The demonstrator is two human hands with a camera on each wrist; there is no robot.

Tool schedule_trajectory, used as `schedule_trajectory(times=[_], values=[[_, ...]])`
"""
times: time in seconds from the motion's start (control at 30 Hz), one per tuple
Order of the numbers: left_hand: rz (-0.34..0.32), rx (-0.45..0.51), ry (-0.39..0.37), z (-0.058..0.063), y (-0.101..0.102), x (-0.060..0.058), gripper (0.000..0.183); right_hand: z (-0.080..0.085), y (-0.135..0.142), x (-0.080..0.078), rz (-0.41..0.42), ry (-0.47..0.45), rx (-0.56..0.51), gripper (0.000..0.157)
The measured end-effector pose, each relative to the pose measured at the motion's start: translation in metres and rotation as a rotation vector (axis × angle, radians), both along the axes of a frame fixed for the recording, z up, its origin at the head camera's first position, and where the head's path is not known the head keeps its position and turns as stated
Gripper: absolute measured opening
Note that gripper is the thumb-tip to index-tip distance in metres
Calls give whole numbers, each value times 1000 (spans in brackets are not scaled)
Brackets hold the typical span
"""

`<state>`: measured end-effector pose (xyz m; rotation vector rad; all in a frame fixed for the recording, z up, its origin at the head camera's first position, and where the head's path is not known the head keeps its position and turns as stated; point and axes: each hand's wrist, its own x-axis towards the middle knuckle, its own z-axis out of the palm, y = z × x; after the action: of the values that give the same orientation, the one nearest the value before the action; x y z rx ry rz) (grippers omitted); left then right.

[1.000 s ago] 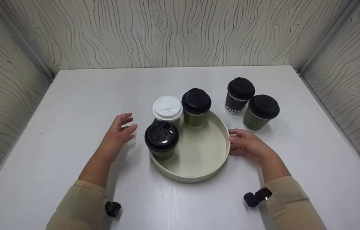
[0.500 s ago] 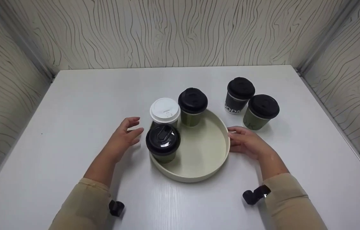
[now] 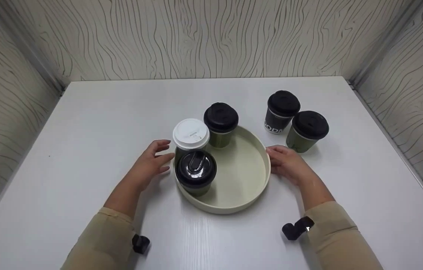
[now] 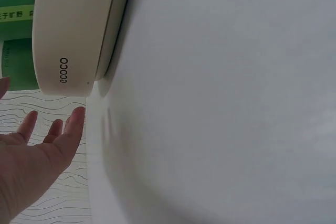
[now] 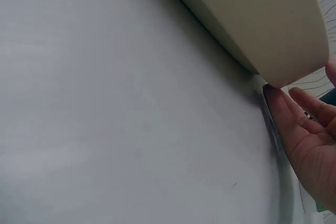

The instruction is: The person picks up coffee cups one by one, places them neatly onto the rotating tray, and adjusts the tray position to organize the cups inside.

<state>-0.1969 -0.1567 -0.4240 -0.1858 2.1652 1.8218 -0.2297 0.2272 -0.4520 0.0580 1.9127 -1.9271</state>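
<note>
A round cream tray (image 3: 241,187) bears a white-lidded cup (image 3: 191,133) and two black-lidded green cups, one at the back (image 3: 221,118) and one at the front left (image 3: 196,168). My right hand (image 3: 288,165) touches the tray's right wall with its fingertips. In the right wrist view these fingers (image 5: 283,111) lie against the low part of the wall, the thumb near its rim. Spread and relaxed, my left hand (image 3: 151,165) holds nothing and sits just off the tray's left side. The left wrist view shows a gap between its fingers (image 4: 73,135) and the lettered tray wall (image 4: 73,35).
Two more black-lidded cups stand on the white table (image 3: 84,112) behind my right hand: a dark lettered cup (image 3: 279,116) and a green cup (image 3: 305,133). Patterned panels (image 3: 204,41) enclose the back and sides.
The tray has turned counterclockwise, its back cups shifting left and its front cup coming nearer and rightward. My left hand has moved right toward the tray; my right hand has slid slightly back along the rim.
</note>
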Motion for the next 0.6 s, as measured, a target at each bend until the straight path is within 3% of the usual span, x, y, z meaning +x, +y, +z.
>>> schedule_trajectory(times=[0.23, 0.6], values=[[-4, 55, -26, -3, 3, 1, 54, 2, -3, -3, -9, 7, 45, 46], [-17, 79, -67, -14, 9, 2, 54, 7, -7, -9, -32, 28, 84, 35]])
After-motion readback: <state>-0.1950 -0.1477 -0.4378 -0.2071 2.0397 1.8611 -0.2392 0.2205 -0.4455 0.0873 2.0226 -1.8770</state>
